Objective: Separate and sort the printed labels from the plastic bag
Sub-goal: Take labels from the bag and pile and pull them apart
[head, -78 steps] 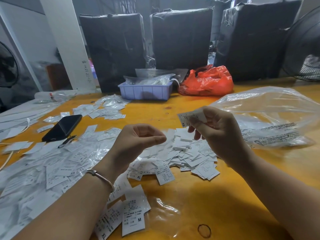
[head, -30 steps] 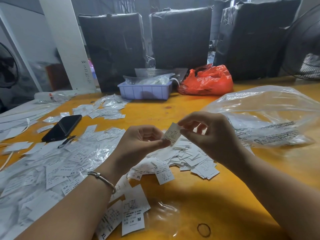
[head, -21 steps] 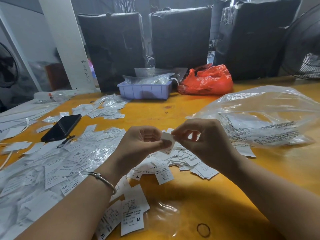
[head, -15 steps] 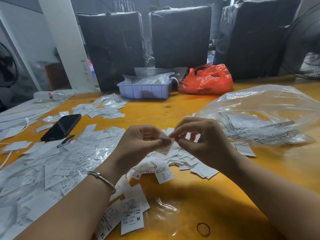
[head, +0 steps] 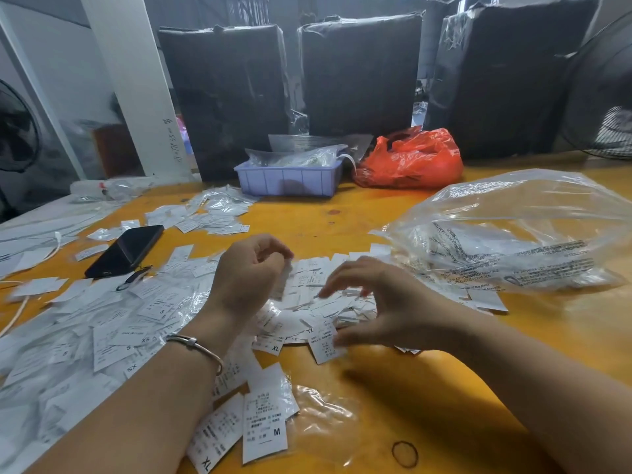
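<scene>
Over the labels (head: 318, 295), right hand (head: 386, 302) splayed.

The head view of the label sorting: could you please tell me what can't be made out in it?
- Label in the left hand: motion blur, size unreadable.
- Right hand: fingers blurred; whether it has a grip on anything cannot be told.
- Clear bag: contents lost behind glare and creases.
- Tray: contents covered by plastic.
- Fan: cut off by the right edge.
- Small print on the table's labels: too small.
</scene>
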{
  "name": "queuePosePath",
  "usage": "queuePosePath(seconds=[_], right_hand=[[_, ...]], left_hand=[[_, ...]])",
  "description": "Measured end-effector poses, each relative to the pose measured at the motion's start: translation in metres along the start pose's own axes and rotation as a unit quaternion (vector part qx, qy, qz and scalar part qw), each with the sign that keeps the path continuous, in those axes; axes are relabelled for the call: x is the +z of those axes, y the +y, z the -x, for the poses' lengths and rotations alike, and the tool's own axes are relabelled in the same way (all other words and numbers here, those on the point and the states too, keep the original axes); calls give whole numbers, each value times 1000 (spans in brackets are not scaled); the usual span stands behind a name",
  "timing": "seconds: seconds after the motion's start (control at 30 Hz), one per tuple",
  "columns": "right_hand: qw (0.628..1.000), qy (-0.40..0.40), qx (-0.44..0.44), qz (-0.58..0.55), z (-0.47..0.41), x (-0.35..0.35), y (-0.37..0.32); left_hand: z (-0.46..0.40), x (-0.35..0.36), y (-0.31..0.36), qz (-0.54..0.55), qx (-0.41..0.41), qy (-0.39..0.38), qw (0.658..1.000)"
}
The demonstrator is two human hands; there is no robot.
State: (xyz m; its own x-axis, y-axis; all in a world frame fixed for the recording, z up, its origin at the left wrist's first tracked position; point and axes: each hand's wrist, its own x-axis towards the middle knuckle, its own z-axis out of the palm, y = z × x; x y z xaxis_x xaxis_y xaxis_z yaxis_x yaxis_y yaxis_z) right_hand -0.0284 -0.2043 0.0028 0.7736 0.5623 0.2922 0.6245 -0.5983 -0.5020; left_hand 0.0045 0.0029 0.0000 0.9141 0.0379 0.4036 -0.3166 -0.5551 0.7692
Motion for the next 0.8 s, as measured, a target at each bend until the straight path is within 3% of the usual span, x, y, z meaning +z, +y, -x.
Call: queuePosePath(seconds=[0.17,0.33,0.53,0.63,0.73,0.8], right_hand=[[995,-78,-2,69,-2,6,-2],[993,-81,3,81,-3,9,-5],[996,-75,11,48,-2,10,-5],[996,-74,13,45,-4,12,-4],[997,-65,5,36,-4,14,-3],[999,-46,6,19,-5,13,-1]], left_hand=[[-3,-2,-9,-215,-34,13,976],[-1,1,-9,-276,-53,-14,960],[0,3,-10,-273,-36,-39,961],[0,3,-9,-233,15,-40,971],[2,4,-3,-161,101,-121,974],[5,6,1,-82,104,-186,974]])
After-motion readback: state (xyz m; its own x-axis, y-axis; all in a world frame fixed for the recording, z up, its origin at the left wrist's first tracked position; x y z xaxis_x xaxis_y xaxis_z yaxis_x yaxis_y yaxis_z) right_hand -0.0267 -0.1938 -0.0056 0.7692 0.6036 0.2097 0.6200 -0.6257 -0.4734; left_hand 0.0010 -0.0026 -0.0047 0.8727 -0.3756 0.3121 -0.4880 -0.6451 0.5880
